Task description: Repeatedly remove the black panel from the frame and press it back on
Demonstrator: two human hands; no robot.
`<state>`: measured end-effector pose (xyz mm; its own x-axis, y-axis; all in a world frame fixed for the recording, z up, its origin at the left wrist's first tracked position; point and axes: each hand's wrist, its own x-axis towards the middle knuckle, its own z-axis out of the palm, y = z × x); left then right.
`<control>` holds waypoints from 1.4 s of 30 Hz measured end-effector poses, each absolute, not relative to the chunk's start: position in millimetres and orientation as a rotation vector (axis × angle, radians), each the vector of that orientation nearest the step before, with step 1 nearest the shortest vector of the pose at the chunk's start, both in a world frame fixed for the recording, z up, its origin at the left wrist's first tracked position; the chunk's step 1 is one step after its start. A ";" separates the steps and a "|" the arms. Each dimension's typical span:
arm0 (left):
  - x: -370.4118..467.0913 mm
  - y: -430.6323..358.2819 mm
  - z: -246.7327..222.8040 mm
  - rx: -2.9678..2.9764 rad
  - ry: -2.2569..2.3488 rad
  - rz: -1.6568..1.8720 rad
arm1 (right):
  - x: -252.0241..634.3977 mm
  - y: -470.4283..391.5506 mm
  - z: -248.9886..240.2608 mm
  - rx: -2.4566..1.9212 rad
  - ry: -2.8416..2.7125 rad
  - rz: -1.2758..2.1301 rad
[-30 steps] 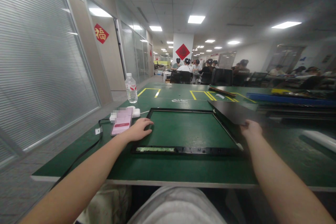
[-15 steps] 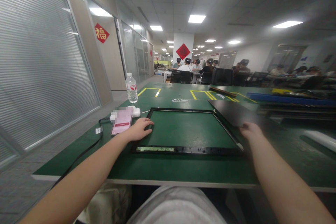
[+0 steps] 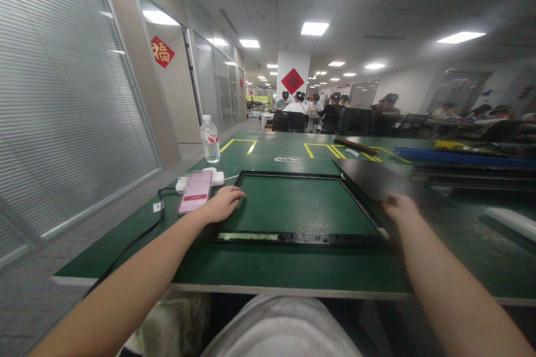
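Note:
A thin black rectangular frame (image 3: pixel 330 239), like a monitor bezel, lies on the green table, with a pale greenish strip (image 3: pixel 247 236) along its near bar. My left hand (image 3: pixel 224 203) is at the frame's left side, fingers bent over that bar. My right hand (image 3: pixel 400 209) pinches the near edge of a dark flat panel (image 3: pixel 364 175) that lies along the frame's right side. The panel's right part is blurred, and the fingers under its edge are hidden. The green tabletop shows through the frame's opening.
A pink-screened phone (image 3: pixel 196 192) lies left of my left hand, beside a white charger (image 3: pixel 218 178) and black cable (image 3: pixel 144 234). A water bottle (image 3: pixel 210 139) stands behind. Blue strips (image 3: pixel 460 157) and a white bar (image 3: pixel 511 223) lie right. Several people sit at far tables.
Almost nothing differs. Both hands stay at the frame and the panel; the view shifts only very slightly.

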<state>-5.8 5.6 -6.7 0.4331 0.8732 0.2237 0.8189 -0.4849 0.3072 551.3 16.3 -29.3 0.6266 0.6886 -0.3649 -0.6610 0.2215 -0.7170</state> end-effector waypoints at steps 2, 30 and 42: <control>-6.3 6.2 -6.8 2.502 1.511 0.571 | 552.7 17.8 -31.0 -0.976 -0.029 0.918; -5.4 0.8 -4.4 2.495 1.541 0.415 | 560.7 27.6 -39.9 -0.980 -0.020 0.906; -6.4 2.7 -5.1 2.473 1.515 0.519 | 545.0 15.5 -25.0 -0.996 -0.054 0.885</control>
